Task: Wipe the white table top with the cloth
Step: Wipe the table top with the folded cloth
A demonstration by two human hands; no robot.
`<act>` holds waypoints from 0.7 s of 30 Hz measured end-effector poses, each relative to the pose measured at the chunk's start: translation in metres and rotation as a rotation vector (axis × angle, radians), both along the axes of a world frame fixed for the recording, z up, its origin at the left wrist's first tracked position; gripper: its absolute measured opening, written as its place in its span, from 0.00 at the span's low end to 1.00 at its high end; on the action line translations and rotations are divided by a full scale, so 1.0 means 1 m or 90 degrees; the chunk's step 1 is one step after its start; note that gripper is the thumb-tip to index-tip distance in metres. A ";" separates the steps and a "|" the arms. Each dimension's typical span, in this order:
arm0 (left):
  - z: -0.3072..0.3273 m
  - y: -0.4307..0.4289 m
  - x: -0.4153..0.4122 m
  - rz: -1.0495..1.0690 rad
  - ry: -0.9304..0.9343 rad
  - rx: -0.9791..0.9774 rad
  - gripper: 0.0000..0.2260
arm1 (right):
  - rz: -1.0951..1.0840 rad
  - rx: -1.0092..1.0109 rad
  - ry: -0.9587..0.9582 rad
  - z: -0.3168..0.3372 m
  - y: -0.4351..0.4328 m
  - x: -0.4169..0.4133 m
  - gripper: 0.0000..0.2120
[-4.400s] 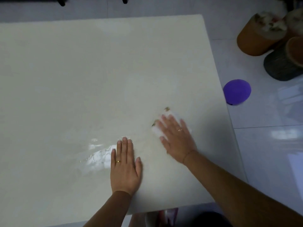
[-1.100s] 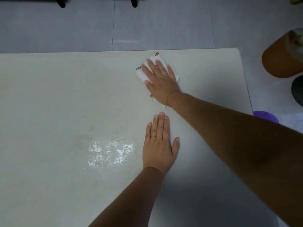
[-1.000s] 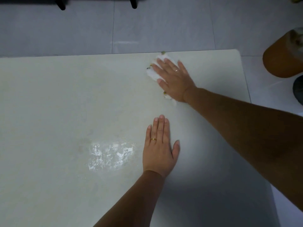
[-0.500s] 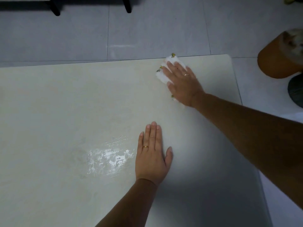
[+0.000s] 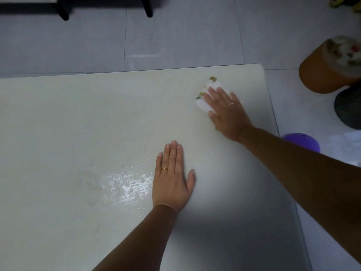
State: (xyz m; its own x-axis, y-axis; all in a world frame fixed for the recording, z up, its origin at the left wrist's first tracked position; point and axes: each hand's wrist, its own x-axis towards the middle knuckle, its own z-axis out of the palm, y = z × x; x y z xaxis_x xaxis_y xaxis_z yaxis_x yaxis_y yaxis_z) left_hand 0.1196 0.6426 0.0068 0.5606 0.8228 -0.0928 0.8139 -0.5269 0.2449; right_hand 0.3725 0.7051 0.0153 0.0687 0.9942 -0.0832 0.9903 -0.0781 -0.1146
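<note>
The white table top (image 5: 82, 118) fills most of the view. A small white cloth (image 5: 205, 101) with green-yellow marks on its edge lies near the far right corner. My right hand (image 5: 227, 114) presses flat on the cloth, fingers spread, covering most of it. My left hand (image 5: 172, 178) rests flat on the table nearer to me, fingers together, holding nothing. A shiny wet streak (image 5: 127, 186) sits just left of my left hand.
Grey floor tiles lie beyond the far edge. An orange stool (image 5: 328, 71) with a patterned seat and a dark grey stool (image 5: 347, 110) stand on the floor at the right. A purple ball (image 5: 304, 141) lies beside the table's right edge. Black furniture legs (image 5: 64, 10) show at the top.
My right hand has slid the cloth from near the far edge a little toward me and to the right. My left hand stays flat in about the same place.
</note>
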 end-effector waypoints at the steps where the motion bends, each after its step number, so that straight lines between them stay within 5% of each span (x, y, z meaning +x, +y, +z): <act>1: -0.001 0.000 0.000 -0.001 0.001 0.001 0.31 | -0.039 0.003 -0.005 0.000 -0.008 0.015 0.28; 6: -0.002 -0.001 0.002 0.006 0.010 0.004 0.32 | -0.387 -0.006 -0.004 -0.003 -0.012 -0.017 0.27; 13: 0.005 -0.009 0.002 0.036 0.028 0.000 0.30 | -0.061 -0.023 0.021 0.000 -0.054 -0.040 0.28; 19: 0.009 -0.114 -0.022 0.005 -0.050 -0.053 0.28 | -0.393 -0.014 0.009 -0.002 -0.072 -0.036 0.26; 21: 0.009 -0.148 -0.027 -0.005 -0.058 -0.068 0.27 | -0.394 -0.034 0.007 -0.002 -0.078 -0.069 0.27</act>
